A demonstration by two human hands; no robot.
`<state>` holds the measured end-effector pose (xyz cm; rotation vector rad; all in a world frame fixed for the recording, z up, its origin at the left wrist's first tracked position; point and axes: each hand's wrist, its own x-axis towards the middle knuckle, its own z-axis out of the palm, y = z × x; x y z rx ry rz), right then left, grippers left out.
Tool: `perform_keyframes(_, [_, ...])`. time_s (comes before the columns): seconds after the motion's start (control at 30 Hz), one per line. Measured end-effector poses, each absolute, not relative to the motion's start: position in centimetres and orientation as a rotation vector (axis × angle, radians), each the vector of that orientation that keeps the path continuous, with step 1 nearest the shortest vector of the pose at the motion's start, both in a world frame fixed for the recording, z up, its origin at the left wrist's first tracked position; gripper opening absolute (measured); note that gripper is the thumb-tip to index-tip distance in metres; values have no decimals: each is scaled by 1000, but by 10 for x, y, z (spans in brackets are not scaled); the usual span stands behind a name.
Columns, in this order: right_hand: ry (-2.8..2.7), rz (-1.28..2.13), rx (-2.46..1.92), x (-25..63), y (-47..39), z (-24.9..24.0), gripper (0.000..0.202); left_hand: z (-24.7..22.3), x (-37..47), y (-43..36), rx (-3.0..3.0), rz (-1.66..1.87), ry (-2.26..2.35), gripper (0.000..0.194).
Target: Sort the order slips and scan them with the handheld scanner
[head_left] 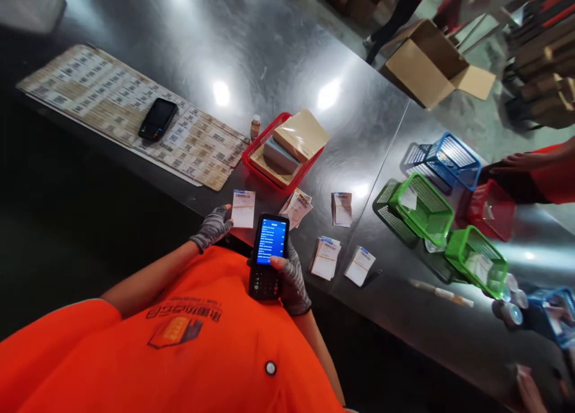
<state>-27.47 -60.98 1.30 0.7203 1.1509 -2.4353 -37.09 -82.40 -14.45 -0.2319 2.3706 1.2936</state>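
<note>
My right hand [291, 278], in a grey glove, holds a black handheld scanner [268, 256] with a lit blue screen close to my orange shirt. My left hand [213, 226], gloved too, pinches a white paper slip [243, 208] with a barcode at the edge of the steel table [278, 48]. Just right of the scanner lie several small stacks of slips [327, 257], [360, 265], [342, 208], [297, 207]. Behind them stands a red basket [256, 161] holding flat packets.
A sheet of barcode labels [99, 102] with a black phone [157, 118] on it lies at the left. Green [422, 209], [476, 260], blue [453, 158] and red [492, 210] baskets stand at the right. Another person's arm [534, 167] reaches in there. An open carton [431, 63] sits on the floor.
</note>
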Motion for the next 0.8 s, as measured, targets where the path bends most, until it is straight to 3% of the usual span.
perform_keyframes(0.13, [889,-2435,806,-276,-616,9,70,-137,-376,-827,39,1034,2425,49])
perform_keyframes(0.3, [778,-2401,830,-273,-608,2,82,-130,-393,-816,265,949,2407,53])
perform_keyframes(0.5, [679,-2462,909,-264,-606,-8,80,-127,-421,-790,678,612,2291,82])
perform_keyframes(0.8, [431,-2491,928,-262,-625,-21,56,-140,-464,-787,664,664,2036,68])
